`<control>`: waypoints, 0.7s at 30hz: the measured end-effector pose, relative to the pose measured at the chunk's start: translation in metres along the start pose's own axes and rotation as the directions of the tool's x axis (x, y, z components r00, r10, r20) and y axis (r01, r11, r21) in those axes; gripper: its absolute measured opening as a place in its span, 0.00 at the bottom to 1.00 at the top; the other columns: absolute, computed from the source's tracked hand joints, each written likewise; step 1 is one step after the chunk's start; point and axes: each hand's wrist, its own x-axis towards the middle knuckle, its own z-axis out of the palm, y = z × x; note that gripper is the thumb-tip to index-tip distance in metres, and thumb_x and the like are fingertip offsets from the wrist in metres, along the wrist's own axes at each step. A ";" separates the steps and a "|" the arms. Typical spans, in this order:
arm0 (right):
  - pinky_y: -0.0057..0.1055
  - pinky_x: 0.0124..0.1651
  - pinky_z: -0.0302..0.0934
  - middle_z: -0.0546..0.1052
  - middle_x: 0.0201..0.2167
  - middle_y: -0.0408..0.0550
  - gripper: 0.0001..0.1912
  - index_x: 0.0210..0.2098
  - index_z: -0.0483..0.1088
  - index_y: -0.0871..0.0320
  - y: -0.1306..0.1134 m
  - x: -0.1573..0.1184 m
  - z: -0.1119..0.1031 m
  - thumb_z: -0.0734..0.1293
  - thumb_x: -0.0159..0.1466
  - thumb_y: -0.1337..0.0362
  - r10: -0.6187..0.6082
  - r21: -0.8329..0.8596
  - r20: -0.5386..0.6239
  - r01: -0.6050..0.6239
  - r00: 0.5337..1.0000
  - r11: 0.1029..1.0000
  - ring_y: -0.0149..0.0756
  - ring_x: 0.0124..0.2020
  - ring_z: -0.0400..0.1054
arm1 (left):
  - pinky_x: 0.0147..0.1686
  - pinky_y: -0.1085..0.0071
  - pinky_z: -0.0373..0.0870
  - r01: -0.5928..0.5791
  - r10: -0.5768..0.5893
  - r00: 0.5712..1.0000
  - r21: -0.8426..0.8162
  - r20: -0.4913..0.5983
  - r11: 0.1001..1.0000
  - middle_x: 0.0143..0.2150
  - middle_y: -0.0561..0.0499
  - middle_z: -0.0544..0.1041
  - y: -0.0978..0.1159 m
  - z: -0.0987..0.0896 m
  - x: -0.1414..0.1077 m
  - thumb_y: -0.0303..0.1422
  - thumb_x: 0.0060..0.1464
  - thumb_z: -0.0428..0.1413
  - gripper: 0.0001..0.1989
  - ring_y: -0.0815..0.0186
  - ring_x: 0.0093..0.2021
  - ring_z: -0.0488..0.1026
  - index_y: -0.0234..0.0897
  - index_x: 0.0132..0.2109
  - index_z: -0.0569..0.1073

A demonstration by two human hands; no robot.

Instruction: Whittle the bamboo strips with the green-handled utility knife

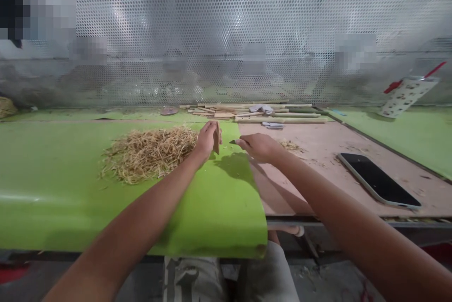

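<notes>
Near the middle of the table, my left hand (208,138) is closed on a small flat brown piece (216,139), held upright above the green sheet (226,189). Just right of it, my right hand (259,146) is closed around a small tool whose dark pointed tip (233,142) sticks out to the left, toward the brown piece. A gap separates the tip from the piece. The tool's handle is mostly hidden in my fingers. A heap of thin tan strips (151,154) lies beside my left hand on the green sheet.
Bamboo sticks (282,120) and crumpled paper (261,108) lie along the back below a perforated metal panel (197,34). On the right are a phone (377,178) and a patterned cup (407,96) with a red straw. Scraps (291,146) lie on the brown board (282,189).
</notes>
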 end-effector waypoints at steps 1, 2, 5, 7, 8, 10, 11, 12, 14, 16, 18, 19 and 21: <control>0.28 0.28 0.51 0.78 0.30 0.54 0.29 0.33 0.74 0.60 -0.002 0.001 0.000 0.48 0.70 0.51 0.027 -0.024 -0.017 -0.028 0.999 0.999 0.37 0.28 0.69 | 0.25 0.74 0.66 0.001 -0.001 1.000 -0.002 0.010 1.000 0.25 0.54 0.67 -0.002 0.000 -0.002 0.40 0.59 0.49 0.12 0.73 0.22 0.65 0.38 0.33 0.64; 0.29 0.29 0.51 0.77 0.29 0.55 0.32 0.31 0.74 0.60 -0.004 0.002 0.001 0.47 0.70 0.50 0.054 -0.045 -0.044 -0.056 0.998 0.997 0.38 0.29 0.69 | 0.27 0.75 0.65 -0.009 0.009 1.000 0.002 0.019 1.000 0.25 0.55 0.67 -0.004 0.000 -0.004 0.41 0.58 0.50 0.12 0.73 0.23 0.65 0.37 0.33 0.64; 0.30 0.30 0.52 0.77 0.28 0.58 0.34 0.28 0.75 0.62 -0.010 0.011 0.002 0.45 0.71 0.52 0.122 -0.073 -0.176 -0.136 0.977 0.988 0.40 0.30 0.70 | 0.30 0.77 0.63 -0.102 0.100 0.994 0.055 0.039 0.993 0.27 0.55 0.67 -0.008 -0.002 -0.008 0.41 0.55 0.55 0.13 0.73 0.28 0.64 0.37 0.31 0.65; 0.30 0.32 0.53 0.77 0.28 0.59 0.34 0.29 0.75 0.63 -0.012 0.018 0.003 0.45 0.71 0.53 0.153 -0.060 -0.252 -0.173 0.956 0.983 0.41 0.31 0.70 | 0.30 0.78 0.61 -0.137 0.131 0.990 0.113 0.054 0.984 0.28 0.54 0.69 -0.008 -0.006 -0.007 0.42 0.53 0.56 0.13 0.72 0.29 0.64 0.36 0.30 0.68; 0.31 0.33 0.54 0.77 0.28 0.60 0.34 0.29 0.75 0.64 -0.013 0.021 0.004 0.45 0.71 0.54 0.166 -0.050 -0.277 -0.187 0.946 0.981 0.41 0.31 0.70 | 0.30 0.77 0.60 -0.135 0.125 0.990 0.147 0.071 0.980 0.29 0.53 0.70 -0.007 -0.008 -0.007 0.42 0.53 0.56 0.13 0.72 0.30 0.64 0.35 0.30 0.69; 0.32 0.35 0.56 0.77 0.30 0.62 0.33 0.30 0.75 0.64 -0.014 0.028 0.006 0.45 0.71 0.55 0.181 -0.039 -0.305 -0.202 0.935 0.979 0.43 0.32 0.70 | 0.31 0.77 0.60 -0.128 0.106 0.988 0.212 0.113 0.969 0.29 0.53 0.72 -0.004 -0.013 -0.004 0.42 0.51 0.57 0.13 0.71 0.30 0.66 0.35 0.31 0.72; 0.33 0.36 0.57 0.76 0.30 0.63 0.33 0.31 0.75 0.65 -0.014 0.031 0.007 0.45 0.71 0.55 0.187 -0.037 -0.314 -0.209 0.931 0.977 0.43 0.33 0.70 | 0.31 0.77 0.60 -0.135 0.105 0.985 0.236 0.137 0.962 0.29 0.53 0.72 -0.003 -0.015 -0.003 0.41 0.51 0.58 0.12 0.71 0.31 0.66 0.35 0.32 0.73; 0.33 0.36 0.57 0.76 0.30 0.63 0.33 0.31 0.76 0.65 -0.015 0.034 0.008 0.45 0.71 0.55 0.193 -0.035 -0.322 -0.216 0.927 0.976 0.44 0.34 0.70 | 0.32 0.76 0.61 -0.145 0.107 0.982 0.251 0.158 0.957 0.29 0.53 0.73 -0.002 -0.017 -0.003 0.40 0.51 0.58 0.11 0.71 0.31 0.67 0.35 0.32 0.74; 0.35 0.38 0.58 0.76 0.31 0.64 0.34 0.31 0.76 0.66 -0.017 0.038 0.009 0.44 0.71 0.56 0.204 -0.034 -0.339 -0.229 0.918 0.973 0.45 0.35 0.70 | 0.33 0.76 0.62 -0.150 0.106 0.979 0.262 0.176 0.953 0.30 0.52 0.74 0.000 -0.020 -0.002 0.40 0.51 0.57 0.11 0.70 0.32 0.68 0.35 0.34 0.75; 0.36 0.39 0.59 0.76 0.31 0.65 0.34 0.32 0.76 0.66 -0.018 0.040 0.010 0.44 0.71 0.56 0.211 -0.034 -0.352 -0.238 0.912 0.971 0.46 0.35 0.71 | 0.34 0.75 0.63 -0.131 0.086 0.982 0.271 0.169 0.954 0.32 0.50 0.76 0.000 -0.021 -0.003 0.40 0.51 0.57 0.12 0.69 0.33 0.69 0.35 0.36 0.76; 0.36 0.39 0.59 0.76 0.31 0.65 0.34 0.32 0.76 0.66 -0.020 0.041 0.011 0.43 0.71 0.57 0.214 -0.036 -0.358 -0.243 0.909 0.969 0.45 0.35 0.71 | 0.36 0.73 0.64 -0.098 0.059 0.988 0.278 0.146 0.956 0.35 0.48 0.77 0.000 -0.020 -0.004 0.41 0.51 0.56 0.13 0.67 0.35 0.70 0.36 0.37 0.77; 0.36 0.38 0.59 0.76 0.31 0.65 0.34 0.32 0.76 0.66 -0.020 0.041 0.012 0.43 0.71 0.57 0.214 -0.039 -0.361 -0.244 0.908 0.969 0.45 0.34 0.71 | 0.37 0.72 0.65 -0.079 0.043 0.990 0.276 0.134 0.958 0.37 0.47 0.78 0.000 -0.020 -0.005 0.41 0.51 0.57 0.13 0.66 0.37 0.71 0.37 0.38 0.78; 0.35 0.37 0.59 0.77 0.31 0.64 0.34 0.32 0.76 0.66 -0.020 0.040 0.013 0.44 0.71 0.57 0.210 -0.047 -0.371 -0.244 0.905 0.969 0.44 0.33 0.71 | 0.40 0.68 0.66 -0.035 0.003 0.992 0.263 0.122 0.964 0.40 0.45 0.79 0.000 -0.019 -0.005 0.42 0.51 0.57 0.14 0.63 0.40 0.72 0.38 0.40 0.78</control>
